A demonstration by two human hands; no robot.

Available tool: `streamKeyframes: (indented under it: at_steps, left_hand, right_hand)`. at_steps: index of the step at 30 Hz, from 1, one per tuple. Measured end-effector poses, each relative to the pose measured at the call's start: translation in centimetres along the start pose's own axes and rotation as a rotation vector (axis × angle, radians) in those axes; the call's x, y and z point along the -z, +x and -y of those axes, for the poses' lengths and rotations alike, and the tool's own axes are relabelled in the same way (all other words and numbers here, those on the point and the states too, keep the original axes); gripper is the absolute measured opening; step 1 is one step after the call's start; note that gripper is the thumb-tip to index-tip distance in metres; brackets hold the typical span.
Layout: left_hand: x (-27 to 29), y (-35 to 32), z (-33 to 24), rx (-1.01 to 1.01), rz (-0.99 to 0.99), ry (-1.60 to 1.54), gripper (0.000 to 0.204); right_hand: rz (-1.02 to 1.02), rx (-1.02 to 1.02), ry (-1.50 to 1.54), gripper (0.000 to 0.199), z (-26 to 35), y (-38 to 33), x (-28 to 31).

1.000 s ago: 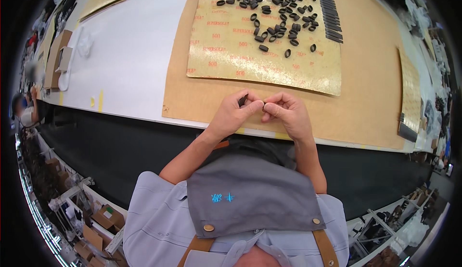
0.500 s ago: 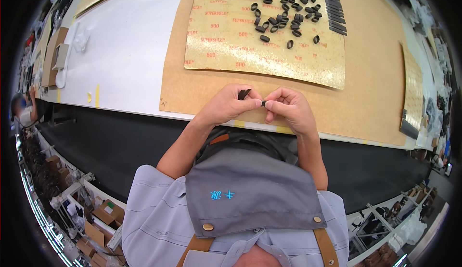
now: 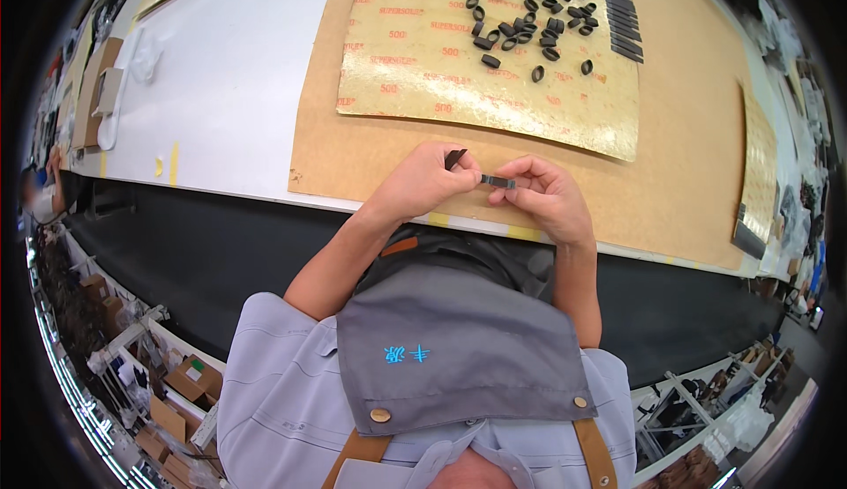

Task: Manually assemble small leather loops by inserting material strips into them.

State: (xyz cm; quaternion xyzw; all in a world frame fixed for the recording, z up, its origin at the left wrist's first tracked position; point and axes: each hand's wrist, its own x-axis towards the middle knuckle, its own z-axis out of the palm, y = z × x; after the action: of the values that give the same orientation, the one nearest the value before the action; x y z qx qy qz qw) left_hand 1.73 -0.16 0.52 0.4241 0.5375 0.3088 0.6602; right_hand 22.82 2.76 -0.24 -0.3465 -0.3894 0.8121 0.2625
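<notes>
My left hand [image 3: 425, 180] is closed, pinching one end of a short, flat black strip [image 3: 497, 181] between thumb and finger. A second dark strip [image 3: 455, 159] sticks up from the same hand, tucked among the fingers. The fingers of my right hand [image 3: 549, 200] are bent around the other end of the short strip, thumb just below it; how firmly they grip is hard to see. Beyond both hands lies a shiny yellowish sheet [image 3: 397, 88] with red print. Many small black oval rings [image 3: 530, 18] are scattered over it.
A row of black strips [image 3: 621, 13] lines the sheet's right edge. Brown board [image 3: 688, 171] covers the white table [image 3: 238, 74] beneath. Another yellowish sheet [image 3: 756, 163] lies at the far right, a cardboard box [image 3: 95, 92] at the left. Another person [image 3: 42, 196] is at the left rim.
My hands have drawn slightly apart, the right one moving right. More of the short black strip now shows between the fingertips.
</notes>
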Motion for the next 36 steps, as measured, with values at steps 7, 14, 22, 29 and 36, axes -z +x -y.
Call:
streamKeyframes:
  at_steps: [7, 14, 22, 29, 36]
  left_hand:
    - [-0.2, 0.2, 0.6, -0.032, -0.002, 0.024, 0.014]
    - [-0.4, 0.2, 0.5, -0.018, -0.019, 0.059, 0.016]
    - [-0.3, 0.4, 0.5, 0.001, -0.008, 0.077, 0.017]
    - [-0.3, 0.4, 0.4, -0.018, -0.012, 0.093, 0.017]
    - [-0.3, 0.4, 0.5, -0.017, -0.007, 0.084, 0.017]
  right_hand:
    - [-0.009, -0.021, 0.003, 0.014, 0.4, 0.1, -0.3]
    - [-0.036, -0.069, -0.067, 0.011, 0.3, 0.4, -0.7]
    - [-0.140, 0.002, -0.115, 0.008, -0.4, 0.7, -1.5]
    - [-0.175, 0.015, -0.143, 0.009, -0.6, 0.8, -1.6]
    - [-0.168, 0.017, -0.128, 0.010, -0.6, 0.8, -1.7]
